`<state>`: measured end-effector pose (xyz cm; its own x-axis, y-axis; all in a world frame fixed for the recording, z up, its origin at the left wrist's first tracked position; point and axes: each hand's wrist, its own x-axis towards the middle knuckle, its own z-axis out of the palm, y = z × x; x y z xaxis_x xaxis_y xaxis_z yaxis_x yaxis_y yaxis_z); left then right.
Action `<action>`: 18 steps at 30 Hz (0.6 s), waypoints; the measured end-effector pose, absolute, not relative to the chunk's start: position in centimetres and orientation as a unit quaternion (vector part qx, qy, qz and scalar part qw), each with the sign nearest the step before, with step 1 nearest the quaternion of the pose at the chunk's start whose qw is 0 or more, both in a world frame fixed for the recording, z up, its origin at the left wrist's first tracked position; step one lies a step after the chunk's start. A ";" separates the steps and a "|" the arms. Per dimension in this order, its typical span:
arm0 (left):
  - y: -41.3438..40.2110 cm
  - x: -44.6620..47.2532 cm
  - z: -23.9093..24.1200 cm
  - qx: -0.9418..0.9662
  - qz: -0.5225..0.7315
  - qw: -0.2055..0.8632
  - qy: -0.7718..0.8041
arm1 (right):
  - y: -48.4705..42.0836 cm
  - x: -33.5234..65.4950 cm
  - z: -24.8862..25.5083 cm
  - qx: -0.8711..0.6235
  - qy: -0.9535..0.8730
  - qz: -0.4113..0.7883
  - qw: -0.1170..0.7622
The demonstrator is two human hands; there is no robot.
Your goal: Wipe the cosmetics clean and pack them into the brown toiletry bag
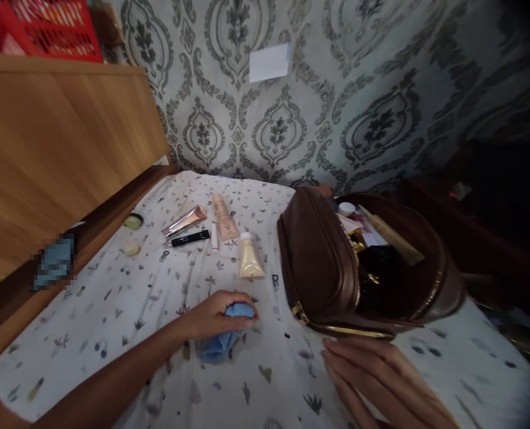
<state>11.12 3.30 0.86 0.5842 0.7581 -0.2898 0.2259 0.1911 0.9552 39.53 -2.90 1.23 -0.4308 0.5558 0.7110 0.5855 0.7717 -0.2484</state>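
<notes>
My left hand (222, 313) is closed around a crumpled blue cloth (220, 347), just above or on the printed white sheet (247, 393). Stretched fingers show on my right hand (376, 381), which holds nothing at the front edge of a brown zipped bag (318, 256); whether it touches the bag I cannot tell. The bag lies unzipped, its lid folded to the left. Inside are a beige tube (394, 238), a small white-capped jar (346, 208) and dark items hard to make out. Beyond my left hand lies a cream tube (250, 259) with a white cap.
Farther back lie a peach tube (224, 215), a shiny rose-gold tube (185, 221), a black pen-like tube (187, 239) and a small pinkish-white stick (214, 238). Two small round containers sit left. A wooden cabinet (68, 131) borders the left side; patterned wallpaper (278, 128) covers the back.
</notes>
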 end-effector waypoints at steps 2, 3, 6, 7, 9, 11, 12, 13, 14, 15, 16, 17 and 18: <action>3.2 11.2 0.9 0.606 0.205 0.654 0.403 | -2.7 38.1 1.3 -0.323 -0.852 0.000 0.411; 3.2 11.2 0.9 0.615 0.206 0.648 0.400 | -2.5 37.3 1.3 -0.316 -0.852 0.009 0.418; 3.3 11.1 1.2 0.670 0.208 0.603 0.379 | -2.1 35.1 1.1 -0.305 -0.854 0.053 0.418; 3.3 10.9 1.3 0.691 0.209 0.583 0.373 | -1.9 34.4 1.1 -0.305 -0.857 0.074 0.409; 3.7 10.3 1.4 0.721 0.211 0.545 0.371 | -1.6 33.2 0.9 -0.308 -0.860 0.117 0.389; 4.3 9.5 1.5 0.729 0.223 0.520 0.386 | -1.3 32.1 0.7 -0.311 -0.855 0.159 0.384; 4.7 8.9 1.5 0.729 0.233 0.506 0.398 | -1.1 31.6 0.6 -0.313 -0.850 0.180 0.382; 5.1 8.3 1.5 0.730 0.247 0.486 0.412 | -1.0 31.1 0.4 -0.317 -0.845 0.201 0.380; 5.6 7.7 1.5 0.735 0.263 0.458 0.425 | -0.9 30.5 0.3 -0.322 -0.840 0.222 0.376; 6.1 7.0 1.5 0.744 0.278 0.420 0.438 | -0.8 30.0 0.2 -0.328 -0.834 0.243 0.370; 6.7 6.3 1.5 0.757 0.291 0.372 0.451 | -0.8 29.5 0.0 -0.336 -0.828 0.261 0.364; 7.3 5.6 1.4 0.771 0.299 0.318 0.464 | -0.8 28.9 -0.1 -0.344 -0.821 0.278 0.360; 7.9 4.9 1.3 0.783 0.298 0.258 0.482 | -0.8 28.4 -0.2 -0.351 -0.815 0.293 0.357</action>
